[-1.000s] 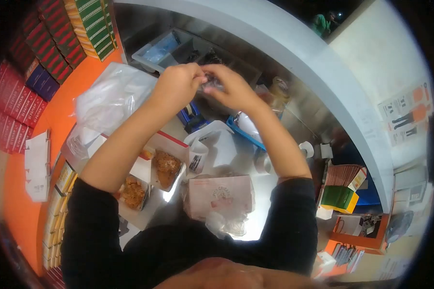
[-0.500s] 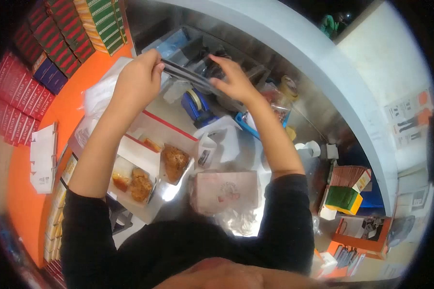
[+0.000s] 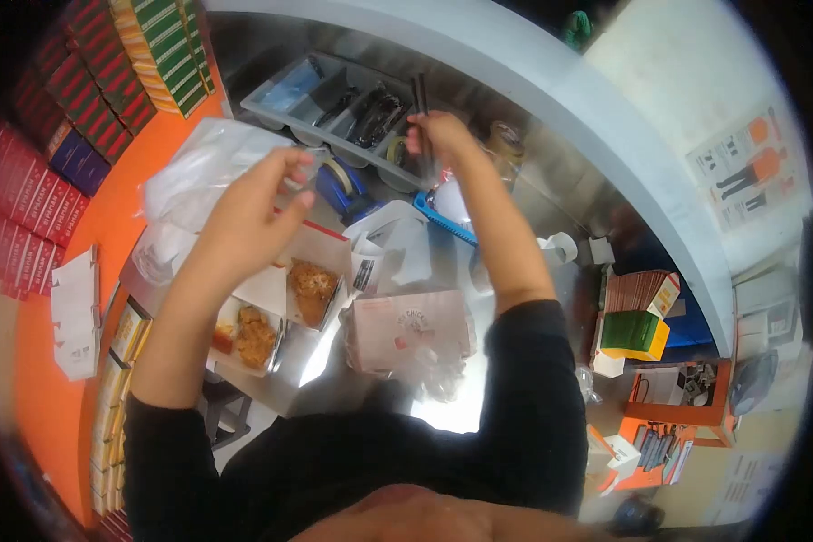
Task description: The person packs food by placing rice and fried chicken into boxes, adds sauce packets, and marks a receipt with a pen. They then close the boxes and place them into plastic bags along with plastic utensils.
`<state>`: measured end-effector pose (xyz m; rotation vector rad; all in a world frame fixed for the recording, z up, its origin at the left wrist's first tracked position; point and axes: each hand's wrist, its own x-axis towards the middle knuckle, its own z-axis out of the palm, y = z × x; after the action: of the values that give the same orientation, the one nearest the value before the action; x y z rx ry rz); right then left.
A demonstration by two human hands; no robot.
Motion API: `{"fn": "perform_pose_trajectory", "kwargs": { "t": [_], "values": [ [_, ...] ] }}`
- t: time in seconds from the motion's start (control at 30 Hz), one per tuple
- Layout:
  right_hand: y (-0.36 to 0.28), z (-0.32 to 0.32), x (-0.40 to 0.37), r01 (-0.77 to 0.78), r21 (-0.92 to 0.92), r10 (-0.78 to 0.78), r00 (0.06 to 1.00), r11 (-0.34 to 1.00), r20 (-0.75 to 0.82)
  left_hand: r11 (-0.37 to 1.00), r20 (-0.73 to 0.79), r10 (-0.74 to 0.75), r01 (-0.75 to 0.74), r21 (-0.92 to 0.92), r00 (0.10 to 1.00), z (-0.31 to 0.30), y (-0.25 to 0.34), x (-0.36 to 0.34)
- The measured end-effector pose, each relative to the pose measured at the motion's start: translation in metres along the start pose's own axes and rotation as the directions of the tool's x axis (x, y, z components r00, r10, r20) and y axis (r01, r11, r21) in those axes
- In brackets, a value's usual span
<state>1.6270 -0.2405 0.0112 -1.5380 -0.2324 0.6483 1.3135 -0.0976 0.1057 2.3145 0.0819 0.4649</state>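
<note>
My right hand (image 3: pixel 440 137) is closed around a pair of thin dark sticks (image 3: pixel 419 95), upright in this view over the right end of the grey divided tray. My left hand (image 3: pixel 260 203) is raised with fingers curled and thumb apart, nothing solid between them. It hovers left of a blue tape dispenser (image 3: pixel 346 190), beyond the food boxes. Below it, two open boxes hold browned fried pieces, one piece (image 3: pixel 313 291) in the far box and another piece (image 3: pixel 256 336) in the near one. A closed pink printed box (image 3: pixel 411 330) stands nearer my body.
The grey tray (image 3: pixel 285 113) holds dark wrapped items. White plastic bags (image 3: pixel 210 172) lie left, beside stacked red boxes (image 3: pixel 41 190) on the orange counter (image 3: pixel 122 212). A blue-rimmed basket (image 3: pixel 444 219) sits right of centre, with a white roll (image 3: pixel 562 247) beyond.
My left hand has let go of the dark sticks and moved down towards me. My right hand keeps them, now turned upright in view. The camera view has shifted slightly.
</note>
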Motion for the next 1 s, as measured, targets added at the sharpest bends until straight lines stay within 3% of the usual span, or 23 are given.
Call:
{"fn": "perform_pose_trajectory", "kwargs": {
  "t": [0.03,0.07,0.1,0.13,0.17,0.23,0.37,0.47,0.5,0.53,0.6,0.63,0.67,0.7,0.73,0.8,0.83,0.9,0.93,1.0],
  "values": [
    [-0.001,0.008,0.004,-0.035,0.074,0.042,0.994,0.997,-0.103,1.000,0.063,-0.006,0.005,0.018,0.998,0.000,0.001,-0.004],
    [0.033,-0.009,0.060,0.035,-0.354,-0.070,0.994,0.935,-0.087,1.000,0.068,-0.004,0.003,0.015,0.998,0.000,-0.001,-0.006],
    [0.067,-0.026,0.116,0.052,-0.810,-0.183,0.981,0.584,-0.070,0.999,0.080,0.021,-0.024,0.037,0.997,-0.002,-0.005,-0.009],
    [0.099,-0.042,0.169,0.004,-0.983,-0.292,0.955,0.186,-0.051,0.997,0.090,0.048,-0.053,0.061,0.995,-0.005,-0.009,-0.011],
    [0.091,-0.034,0.156,0.007,-0.982,-0.298,0.953,0.187,-0.050,0.996,0.087,0.051,-0.057,0.065,0.995,-0.009,-0.014,-0.012],
    [0.070,-0.007,0.106,-0.137,-0.980,0.018,0.991,0.141,-0.136,1.000,0.125,-0.018,0.016,0.015,0.992,-0.016,-0.023,-0.012],
    [0.119,-0.001,0.144,-0.217,-0.931,0.010,0.974,0.294,-0.224,0.998,0.187,-0.062,0.062,0.009,0.980,-0.016,-0.032,-0.001],
    [0.132,-0.020,0.189,-0.302,-0.724,-0.070,0.898,0.620,-0.434,0.988,0.269,-0.110,0.134,-0.073,0.957,-0.002,-0.035,0.014],
    [0.095,-0.021,0.151,-0.377,-0.600,0.116,0.897,0.706,-0.426,1.000,0.278,-0.019,0.019,0.003,0.960,0.004,-0.036,0.020],
    [0.074,-0.021,0.125,-0.376,-0.601,0.112,0.896,0.705,-0.429,0.992,0.291,0.071,-0.099,0.081,0.954,0.008,-0.037,0.027],
    [0.053,-0.023,0.094,-0.193,-0.806,-0.197,0.914,0.559,-0.355,0.990,0.283,0.093,-0.118,0.072,0.955,0.015,-0.031,0.044],
    [0.056,-0.031,0.089,-0.191,-0.808,-0.198,0.915,0.557,-0.353,0.989,0.280,0.108,-0.131,0.065,0.954,0.017,-0.031,0.053],
    [0.059,-0.040,0.082,0.067,-0.779,-0.436,0.857,0.624,-0.276,0.989,0.280,0.107,-0.130,0.065,0.954,0.023,-0.038,0.066],
    [0.062,-0.047,0.074,0.328,-0.719,-0.650,0.726,0.613,-0.224,0.986,0.181,0.152,-0.161,0.034,0.972,0.033,-0.050,0.083],
    [0.059,-0.049,0.055,0.330,-0.719,-0.652,0.724,0.612,-0.223,0.981,0.076,0.193,-0.194,0.008,0.978,0.041,-0.060,0.098],
    [0.042,-0.044,0.004,0.394,-0.188,-0.399,0.917,0.900,0.012,0.993,-0.057,0.120,-0.120,0.002,0.991,0.048,-0.067,0.126],
    [0.042,-0.043,-0.012,0.401,-0.191,-0.405,0.914,0.896,0.019,0.993,-0.067,0.122,-0.122,0.004,0.990,0.051,-0.068,0.138],
    [0.044,-0.043,-0.039,0.416,-0.038,-0.386,0.871,0.908,0.304,0.985,-0.206,0.125,-0.147,-0.094,0.970,0.056,-0.068,0.151],
    [0.044,-0.043,-0.050,0.419,-0.039,-0.389,0.870,0.907,0.304,0.984,-0.209,0.127,-0.149,-0.093,0.970,0.057,-0.066,0.151],
    [0.043,-0.043,-0.065,0.486,-0.242,-0.378,0.843,0.840,0.382,0.973,-0.052,0.169,-0.175,-0.151,0.984,0.059,-0.060,0.152]
  ]
}}
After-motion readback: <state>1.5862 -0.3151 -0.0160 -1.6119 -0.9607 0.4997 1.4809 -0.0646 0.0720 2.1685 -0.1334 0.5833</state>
